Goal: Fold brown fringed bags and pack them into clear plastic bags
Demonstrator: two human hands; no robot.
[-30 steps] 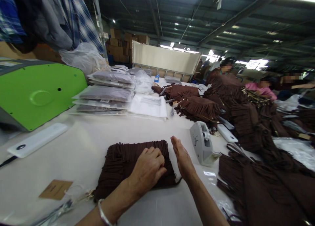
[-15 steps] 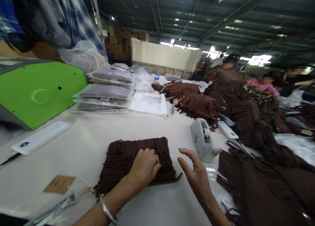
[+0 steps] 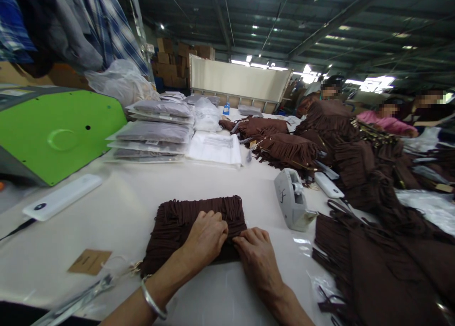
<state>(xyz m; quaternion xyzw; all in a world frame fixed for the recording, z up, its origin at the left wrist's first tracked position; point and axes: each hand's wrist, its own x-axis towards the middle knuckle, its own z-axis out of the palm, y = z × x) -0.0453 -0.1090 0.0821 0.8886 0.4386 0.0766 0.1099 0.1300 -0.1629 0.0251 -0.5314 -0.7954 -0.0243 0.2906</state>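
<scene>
A dark brown fringed bag [image 3: 170, 236] lies on the white table in front of me. My left hand [image 3: 208, 233] rests on top of it, fingers curled and closed on its fringe. At the bag's right edge, my right hand [image 3: 254, 250] has its fingers bent and pressed together on the brown strands. The fingertips of both hands are partly hidden. A brown paper tag [image 3: 89, 261] hangs on a loop from the bag's lower left corner, beside a metal clasp [image 3: 135, 267].
A grey tape dispenser [image 3: 291, 200] stands right of the bag. More brown fringed bags [image 3: 377, 264] are heaped along the right. Plastic-wrapped packages [image 3: 152, 131] are stacked behind, near a green machine [image 3: 60, 131]. White handheld devices [image 3: 64, 197] lie on the table. Other people sit at the far right.
My right hand has moved left from open air to the bag's right edge, its fingers closing there. My left hand has shifted slightly, staying on the bag.
</scene>
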